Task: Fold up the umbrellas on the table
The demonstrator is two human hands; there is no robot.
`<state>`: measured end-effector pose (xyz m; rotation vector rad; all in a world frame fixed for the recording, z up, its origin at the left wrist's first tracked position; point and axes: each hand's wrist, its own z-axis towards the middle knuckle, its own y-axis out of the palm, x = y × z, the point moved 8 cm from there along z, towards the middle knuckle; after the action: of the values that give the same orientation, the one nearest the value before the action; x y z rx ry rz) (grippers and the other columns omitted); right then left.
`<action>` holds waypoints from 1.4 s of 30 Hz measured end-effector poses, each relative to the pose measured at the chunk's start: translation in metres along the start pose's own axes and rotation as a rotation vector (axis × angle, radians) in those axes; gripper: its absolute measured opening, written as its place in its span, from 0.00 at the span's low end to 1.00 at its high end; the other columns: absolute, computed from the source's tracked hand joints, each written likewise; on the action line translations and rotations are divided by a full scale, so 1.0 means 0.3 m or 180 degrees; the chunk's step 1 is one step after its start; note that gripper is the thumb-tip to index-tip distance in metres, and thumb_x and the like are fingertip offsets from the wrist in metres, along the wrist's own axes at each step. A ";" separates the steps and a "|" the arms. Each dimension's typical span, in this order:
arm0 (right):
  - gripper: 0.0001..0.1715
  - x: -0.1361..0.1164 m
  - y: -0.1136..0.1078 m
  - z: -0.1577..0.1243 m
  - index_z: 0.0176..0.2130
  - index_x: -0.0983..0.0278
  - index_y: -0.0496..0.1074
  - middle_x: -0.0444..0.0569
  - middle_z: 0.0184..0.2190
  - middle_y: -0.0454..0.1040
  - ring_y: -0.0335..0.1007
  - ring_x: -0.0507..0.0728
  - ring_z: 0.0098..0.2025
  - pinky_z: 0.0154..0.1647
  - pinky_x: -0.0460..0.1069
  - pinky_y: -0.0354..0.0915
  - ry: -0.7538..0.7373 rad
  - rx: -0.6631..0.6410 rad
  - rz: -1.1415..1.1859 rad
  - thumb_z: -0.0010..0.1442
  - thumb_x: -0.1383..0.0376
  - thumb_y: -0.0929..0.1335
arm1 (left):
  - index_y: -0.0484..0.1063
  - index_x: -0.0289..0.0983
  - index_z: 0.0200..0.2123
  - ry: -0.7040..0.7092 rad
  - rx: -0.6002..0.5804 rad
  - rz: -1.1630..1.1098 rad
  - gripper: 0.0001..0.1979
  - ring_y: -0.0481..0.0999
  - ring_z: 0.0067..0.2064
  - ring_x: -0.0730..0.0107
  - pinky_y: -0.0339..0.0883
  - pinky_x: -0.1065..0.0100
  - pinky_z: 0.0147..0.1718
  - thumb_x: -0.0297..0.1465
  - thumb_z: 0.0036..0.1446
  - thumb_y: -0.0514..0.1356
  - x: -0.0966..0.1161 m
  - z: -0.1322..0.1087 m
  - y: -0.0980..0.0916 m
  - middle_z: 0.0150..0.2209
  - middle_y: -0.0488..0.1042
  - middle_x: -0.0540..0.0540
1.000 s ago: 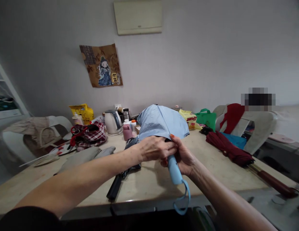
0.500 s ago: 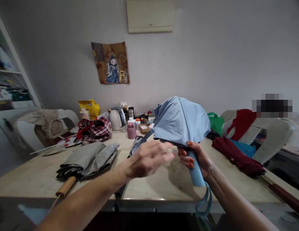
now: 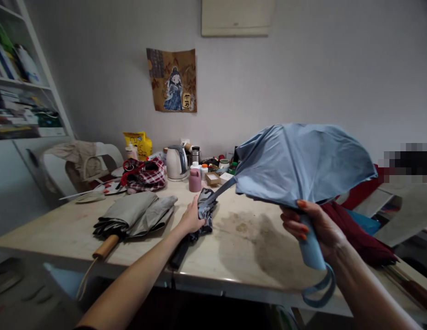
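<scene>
A light blue folding umbrella (image 3: 302,160) is held up on the right, its canopy partly spread and loose. My right hand (image 3: 316,224) is wrapped round its blue handle (image 3: 312,250), from which a wrist loop (image 3: 319,293) hangs. A narrow blue strap (image 3: 222,189) stretches from the canopy's left edge to my left hand (image 3: 192,217). The left fingers appear closed on the strap's end, though the grip is partly hidden. Just behind that hand lies a folded camouflage umbrella (image 3: 206,224) with a black handle (image 3: 180,254) on the table.
On the table (image 3: 213,270) a folded grey umbrella (image 3: 130,213) with a wooden handle lies left. A dark red umbrella (image 3: 361,233) lies right. Farther back stand a kettle (image 3: 176,163), a pink cup (image 3: 195,180), a plaid bag (image 3: 147,174) and small bottles.
The blue umbrella has moved right and its canopy has spread wider. My left hand has moved away from the handle, left to the strap's end. The view has shifted slightly.
</scene>
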<state>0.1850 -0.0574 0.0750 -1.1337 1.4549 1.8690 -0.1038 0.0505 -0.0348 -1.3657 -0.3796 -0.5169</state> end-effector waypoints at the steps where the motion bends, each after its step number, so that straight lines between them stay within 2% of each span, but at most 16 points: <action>1: 0.17 -0.023 -0.006 -0.008 0.20 0.65 0.69 0.38 0.17 0.60 0.45 0.42 0.15 0.11 0.39 0.49 -0.0064 0.0038 0.0065 0.40 0.63 0.79 | 0.38 0.30 0.69 -0.0087 0.0017 -0.0071 0.51 0.69 0.60 0.47 0.62 0.58 0.55 0.31 0.48 0.65 -0.026 0.006 -0.014 0.60 0.65 0.25; 6: 0.13 -0.144 -0.042 -0.065 0.23 0.65 0.67 0.39 0.20 0.60 0.44 0.41 0.16 0.13 0.40 0.43 -0.0631 0.0229 0.0212 0.51 0.62 0.72 | 0.43 0.28 0.67 -0.0273 0.0173 0.0044 0.50 0.71 0.58 0.45 0.63 0.57 0.54 0.31 0.46 0.66 -0.101 0.044 -0.084 0.57 0.69 0.25; 8: 0.15 -0.132 -0.051 -0.079 0.22 0.65 0.66 0.38 0.20 0.59 0.42 0.42 0.16 0.13 0.41 0.43 -0.0526 0.0168 0.0036 0.50 0.62 0.73 | 0.46 0.27 0.67 -0.0270 0.0157 0.0277 0.46 0.71 0.57 0.44 0.63 0.55 0.54 0.31 0.49 0.64 -0.099 0.047 -0.082 0.56 0.70 0.25; 10: 0.18 -0.094 -0.061 -0.087 0.22 0.65 0.66 0.38 0.19 0.57 0.39 0.42 0.17 0.12 0.40 0.45 -0.0334 0.0044 -0.0115 0.46 0.60 0.76 | 0.52 0.28 0.65 -0.0247 0.0270 0.0685 0.41 0.69 0.58 0.38 0.62 0.47 0.54 0.33 0.51 0.63 -0.071 0.039 -0.087 0.57 0.68 0.23; 13: 0.20 -0.033 -0.087 -0.095 0.22 0.64 0.64 0.37 0.20 0.55 0.34 0.42 0.17 0.11 0.39 0.47 -0.0161 -0.0075 0.0021 0.48 0.58 0.76 | 0.59 0.31 0.62 0.0181 0.0679 0.0803 0.37 0.62 0.62 0.32 0.58 0.38 0.55 0.35 0.51 0.64 0.053 0.013 -0.133 0.62 0.61 0.24; 15: 0.18 -0.006 -0.100 -0.097 0.24 0.64 0.65 0.36 0.21 0.54 0.32 0.42 0.17 0.11 0.38 0.48 -0.0139 -0.0125 0.0258 0.50 0.58 0.75 | 0.63 0.32 0.60 0.0827 0.0728 0.0156 0.32 0.64 0.62 0.41 0.61 0.44 0.57 0.36 0.53 0.63 0.183 -0.014 -0.169 0.60 0.64 0.30; 17: 0.17 0.003 -0.104 -0.095 0.24 0.63 0.64 0.36 0.21 0.53 0.31 0.43 0.17 0.11 0.37 0.47 -0.0182 -0.0184 0.0462 0.51 0.59 0.74 | 0.67 0.33 0.56 0.1390 0.0518 -0.0772 0.27 0.71 0.57 0.53 0.65 0.52 0.56 0.38 0.55 0.62 0.311 -0.050 -0.202 0.55 0.71 0.34; 20: 0.17 -0.004 -0.097 -0.081 0.24 0.63 0.63 0.35 0.21 0.51 0.30 0.43 0.17 0.10 0.37 0.46 -0.0267 -0.0194 0.0538 0.52 0.59 0.73 | 0.72 0.33 0.50 0.1509 0.0394 -0.1904 0.21 0.78 0.43 0.63 0.73 0.60 0.46 0.39 0.56 0.62 0.435 -0.099 -0.242 0.46 0.77 0.38; 23: 0.18 -0.007 -0.076 -0.061 0.23 0.63 0.62 0.34 0.20 0.50 0.31 0.43 0.16 0.10 0.37 0.50 -0.0156 -0.0202 0.0533 0.51 0.59 0.73 | 0.74 0.33 0.45 0.1689 0.0398 -0.2196 0.17 0.78 0.37 0.67 0.74 0.65 0.37 0.37 0.56 0.63 0.529 -0.134 -0.234 0.42 0.78 0.40; 28: 0.18 0.005 -0.030 -0.042 0.22 0.63 0.62 0.34 0.18 0.51 0.35 0.42 0.15 0.12 0.36 0.55 0.0117 -0.0372 0.0754 0.49 0.60 0.74 | 0.71 0.31 0.46 0.0806 0.0010 -0.2942 0.20 0.77 0.36 0.66 0.73 0.66 0.31 0.40 0.57 0.61 0.531 -0.063 -0.132 0.39 0.77 0.38; 30: 0.18 0.010 -0.013 -0.040 0.22 0.64 0.62 0.34 0.17 0.51 0.36 0.42 0.14 0.12 0.35 0.54 0.0201 -0.0484 0.0808 0.49 0.60 0.74 | 0.69 0.31 0.48 0.0925 0.0421 -0.2832 0.23 0.76 0.38 0.64 0.73 0.64 0.32 0.41 0.55 0.64 0.534 -0.060 -0.167 0.44 0.75 0.35; 33: 0.20 0.016 0.005 -0.037 0.22 0.63 0.62 0.33 0.15 0.49 0.37 0.42 0.14 0.13 0.36 0.56 0.0367 -0.0580 0.0775 0.49 0.58 0.74 | 0.69 0.33 0.47 0.1537 0.1795 -0.2270 0.21 0.73 0.41 0.65 0.71 0.65 0.36 0.38 0.53 0.64 0.546 -0.144 -0.291 0.48 0.72 0.37; 34: 0.20 0.016 0.009 -0.036 0.22 0.63 0.62 0.33 0.14 0.48 0.37 0.43 0.14 0.14 0.37 0.57 0.0412 -0.0601 0.0754 0.49 0.57 0.74 | 0.70 0.34 0.45 0.1680 0.1999 -0.2170 0.17 0.72 0.39 0.67 0.69 0.66 0.36 0.37 0.55 0.63 0.552 -0.175 -0.306 0.45 0.73 0.39; 36: 0.20 0.014 0.016 -0.031 0.21 0.62 0.61 0.33 0.14 0.48 0.38 0.44 0.14 0.15 0.38 0.58 0.0459 -0.0655 0.0752 0.50 0.56 0.73 | 0.71 0.35 0.38 0.1784 0.1651 -0.2257 0.10 0.70 0.31 0.72 0.67 0.69 0.32 0.36 0.57 0.60 0.565 -0.193 -0.272 0.35 0.74 0.45; 40: 0.20 0.019 0.036 -0.013 0.22 0.63 0.62 0.34 0.14 0.49 0.41 0.44 0.14 0.15 0.38 0.58 0.0426 -0.0755 0.0802 0.51 0.55 0.73 | 0.70 0.34 0.28 0.1128 -0.0241 -0.3059 0.12 0.65 0.23 0.77 0.60 0.73 0.23 0.38 0.55 0.60 0.562 -0.170 -0.051 0.24 0.71 0.49; 42: 0.19 0.032 0.035 0.005 0.23 0.63 0.63 0.36 0.16 0.54 0.44 0.44 0.15 0.15 0.38 0.56 0.0300 -0.0623 0.0621 0.51 0.55 0.73 | 0.70 0.34 0.28 0.0815 -0.0447 -0.3331 0.13 0.65 0.23 0.77 0.60 0.73 0.22 0.40 0.54 0.60 0.546 -0.186 0.000 0.24 0.71 0.49</action>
<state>0.1710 -0.0601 0.0724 -1.2224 1.5066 2.1581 0.0300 -0.0254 0.0445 -1.1311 -0.8556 -1.5829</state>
